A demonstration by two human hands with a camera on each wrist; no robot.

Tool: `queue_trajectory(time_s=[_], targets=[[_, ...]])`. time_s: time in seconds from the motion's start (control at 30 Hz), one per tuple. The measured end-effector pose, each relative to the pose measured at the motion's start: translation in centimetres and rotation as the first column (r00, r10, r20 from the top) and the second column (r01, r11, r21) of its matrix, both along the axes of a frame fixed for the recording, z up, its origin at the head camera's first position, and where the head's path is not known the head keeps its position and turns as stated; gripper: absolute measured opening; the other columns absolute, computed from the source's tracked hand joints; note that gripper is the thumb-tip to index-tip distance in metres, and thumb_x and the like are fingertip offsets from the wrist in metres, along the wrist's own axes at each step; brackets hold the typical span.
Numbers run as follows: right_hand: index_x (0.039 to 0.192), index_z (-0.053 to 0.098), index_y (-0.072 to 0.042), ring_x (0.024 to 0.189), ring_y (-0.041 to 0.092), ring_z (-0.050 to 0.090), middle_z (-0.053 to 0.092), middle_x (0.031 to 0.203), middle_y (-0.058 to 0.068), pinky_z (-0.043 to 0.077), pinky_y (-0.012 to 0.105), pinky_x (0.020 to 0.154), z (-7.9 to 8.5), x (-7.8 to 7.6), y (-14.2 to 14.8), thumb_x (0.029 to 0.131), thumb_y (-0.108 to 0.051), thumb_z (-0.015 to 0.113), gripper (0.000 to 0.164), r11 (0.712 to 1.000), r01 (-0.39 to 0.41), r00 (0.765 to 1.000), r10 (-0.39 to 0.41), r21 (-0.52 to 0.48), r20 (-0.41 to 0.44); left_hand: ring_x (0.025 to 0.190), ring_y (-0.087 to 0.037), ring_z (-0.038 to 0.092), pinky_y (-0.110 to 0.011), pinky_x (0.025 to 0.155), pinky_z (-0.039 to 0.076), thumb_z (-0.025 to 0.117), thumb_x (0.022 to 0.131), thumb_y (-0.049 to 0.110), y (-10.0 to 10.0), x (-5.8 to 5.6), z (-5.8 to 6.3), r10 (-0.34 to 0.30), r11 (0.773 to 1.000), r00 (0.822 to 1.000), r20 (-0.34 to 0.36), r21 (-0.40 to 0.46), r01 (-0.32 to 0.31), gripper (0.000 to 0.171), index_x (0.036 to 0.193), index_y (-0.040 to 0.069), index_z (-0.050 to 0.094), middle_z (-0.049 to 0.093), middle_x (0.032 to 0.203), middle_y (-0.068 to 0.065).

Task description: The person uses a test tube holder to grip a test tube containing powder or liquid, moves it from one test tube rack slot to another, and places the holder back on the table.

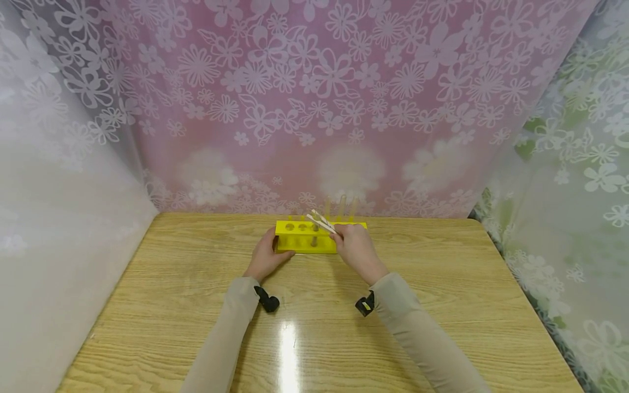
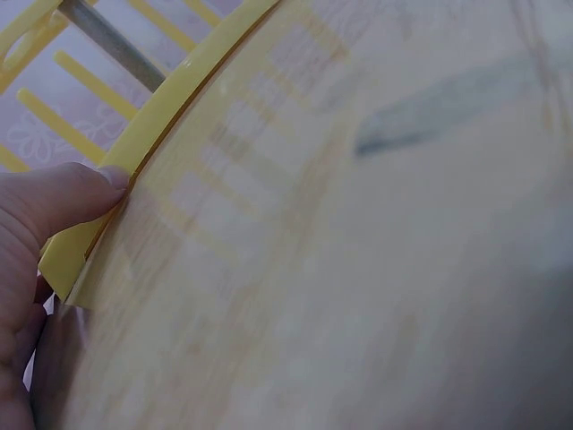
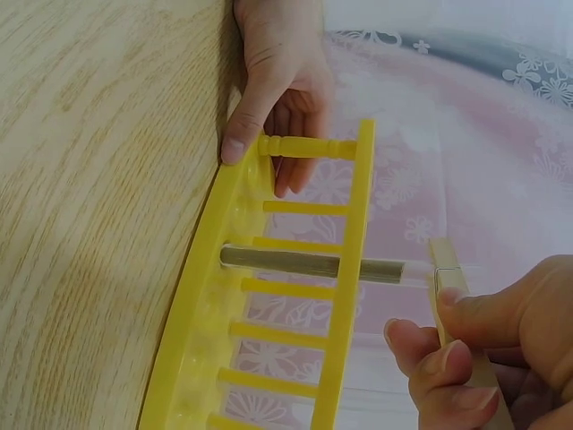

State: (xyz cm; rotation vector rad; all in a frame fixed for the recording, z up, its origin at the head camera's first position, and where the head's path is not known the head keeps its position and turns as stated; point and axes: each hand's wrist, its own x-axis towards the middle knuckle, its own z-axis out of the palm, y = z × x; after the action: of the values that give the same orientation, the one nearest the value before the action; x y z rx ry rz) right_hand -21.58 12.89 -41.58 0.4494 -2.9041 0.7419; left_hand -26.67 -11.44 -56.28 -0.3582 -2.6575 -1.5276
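A yellow test tube rack [image 1: 304, 250] stands on the wooden table. My left hand [image 1: 265, 255] grips its left end, thumb [image 2: 81, 193] on the base's front edge and fingers behind. My right hand [image 1: 358, 250] pinches a wooden test tube holder [image 1: 320, 221] above the rack. In the right wrist view, the jaws of the holder [image 3: 445, 269] are at the upper end of a glass test tube [image 3: 304, 263] with dark grey contents. That tube stands in a rack hole, its bottom on the base. Whether the jaws clamp it tightly I cannot tell.
Clear glass tubes [image 1: 342, 204] rise from the back of the rack on the right. The wooden table [image 1: 314, 349] ends at a pink flowered curtain [image 1: 314, 109] behind the rack. Pale sheets hang on both sides. Each wrist carries a black strap mount [image 1: 267, 300].
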Motion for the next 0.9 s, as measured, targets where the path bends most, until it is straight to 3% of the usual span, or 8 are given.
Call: queue_trajectory(time_s=[0.2,0.43,0.9], targets=[[0.091,0.072,-0.003,0.046,0.013,0.035,0.049,0.057,0.001,0.032,0.026,0.045,0.26,0.01,-0.01,0.099,-0.011,0.062,0.015,1.0,0.009,1.0,-0.009,-0.012,-0.005,0.124,-0.028,0.053,-0.048,0.104,0.043,0.083,0.083,0.027,-0.03,-0.02,-0.03,-0.001,1.0,1.0,-0.004,-0.008,0.001,0.078,0.148,0.015,0.042,0.053,0.139,-0.009],[0.088,0.071,-0.004,0.046,0.014,0.035,0.049,0.057,0.001,0.032,0.027,0.046,0.34,-0.1,0.04,0.099,-0.011,0.062,0.016,1.0,0.001,1.0,-0.001,-0.025,-0.017,0.123,-0.027,0.053,-0.047,0.103,0.045,0.083,0.082,0.028,-0.09,-0.1,-0.1,-0.008,1.0,1.0,0.002,0.003,0.008,0.079,0.149,0.016,0.041,0.053,0.139,-0.008],[0.102,0.074,-0.002,0.044,0.013,0.037,0.055,0.061,0.001,0.032,0.026,0.044,0.82,-0.05,0.02,0.1,-0.012,0.061,0.017,1.0,0.003,1.0,-0.004,-0.028,-0.02,0.121,-0.028,0.055,-0.048,0.101,0.046,0.083,0.083,0.027,-0.16,-0.12,-0.22,-0.024,1.0,1.0,-0.018,0.018,0.024,0.078,0.147,0.014,0.042,0.054,0.136,-0.009]])
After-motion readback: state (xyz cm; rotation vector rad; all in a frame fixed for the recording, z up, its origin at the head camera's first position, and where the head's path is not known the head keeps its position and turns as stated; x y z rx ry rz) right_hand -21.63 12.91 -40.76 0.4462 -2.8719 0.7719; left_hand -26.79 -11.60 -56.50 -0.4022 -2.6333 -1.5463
